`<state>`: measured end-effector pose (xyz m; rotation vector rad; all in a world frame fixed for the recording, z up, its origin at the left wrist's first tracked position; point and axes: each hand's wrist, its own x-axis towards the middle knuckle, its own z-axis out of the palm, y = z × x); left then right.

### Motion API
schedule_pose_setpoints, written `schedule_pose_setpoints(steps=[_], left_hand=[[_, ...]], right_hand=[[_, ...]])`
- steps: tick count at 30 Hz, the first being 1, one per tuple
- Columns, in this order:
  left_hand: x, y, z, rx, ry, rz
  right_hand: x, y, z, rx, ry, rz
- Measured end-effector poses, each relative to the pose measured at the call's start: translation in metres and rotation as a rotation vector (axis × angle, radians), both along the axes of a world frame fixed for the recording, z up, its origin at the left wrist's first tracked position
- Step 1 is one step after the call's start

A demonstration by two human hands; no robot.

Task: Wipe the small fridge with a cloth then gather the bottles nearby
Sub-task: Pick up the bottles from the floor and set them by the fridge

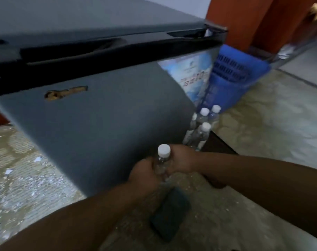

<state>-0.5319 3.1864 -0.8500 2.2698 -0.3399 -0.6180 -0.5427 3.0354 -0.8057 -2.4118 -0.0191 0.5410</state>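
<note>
The person is holding a clear bottle (162, 163) upright in front of the fridge (99, 124), low against its grey door. The left hand (145, 173) is gripping the bottle from one side and the right hand (181, 160) is curling round it from the other, with the white cap (164, 150) showing above both. More bottles (202, 127) are standing together on the floor (272, 124) at the fridge's right corner, near the hands. A blue basket (232, 78) is sitting behind them. A dark flat thing (170, 214), blurred, is lying on the floor below the hands
</note>
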Motion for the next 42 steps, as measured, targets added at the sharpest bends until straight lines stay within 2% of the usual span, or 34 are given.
schedule_pose_setpoints(steps=[3,5,8,10,14,17,24,26,29,32,37,42], left_hand=[[-0.006,-0.034,-0.001,-0.099,0.068,-0.037],[-0.012,-0.051,0.001,-0.105,0.106,-0.105],[-0.012,-0.065,-0.007,-0.032,-0.014,-0.114],[-0.009,-0.071,-0.015,0.010,-0.015,-0.066],[-0.006,-0.095,-0.029,0.133,0.056,-0.077],[-0.001,-0.127,-0.033,0.145,0.100,-0.071],[0.015,-0.186,-0.030,0.114,0.153,0.052],[0.017,-0.187,-0.032,0.134,0.159,0.083],[0.018,-0.182,-0.033,0.283,0.129,0.092],[0.019,-0.180,-0.037,0.247,0.176,0.127],[0.016,-0.171,-0.044,0.288,0.110,0.100],[0.015,-0.159,-0.052,0.234,0.131,0.134]], right_hand=[[0.000,-0.040,-0.008,-0.032,0.048,-0.027],[-0.008,-0.070,-0.018,-0.052,0.067,-0.121],[-0.016,-0.122,-0.032,-0.113,0.064,-0.293],[-0.020,-0.158,-0.034,-0.184,0.064,-0.317],[-0.011,-0.217,-0.045,-0.168,-0.067,-0.523],[0.011,-0.240,-0.053,-0.131,-0.173,-0.552],[0.049,-0.247,-0.070,-0.061,-0.179,-0.507],[0.054,-0.245,-0.073,-0.033,-0.175,-0.514],[0.054,-0.243,-0.079,-0.028,-0.172,-0.509],[0.053,-0.244,-0.086,-0.049,-0.152,-0.552],[0.054,-0.242,-0.094,-0.038,-0.119,-0.597],[0.053,-0.238,-0.100,-0.018,-0.115,-0.693]])
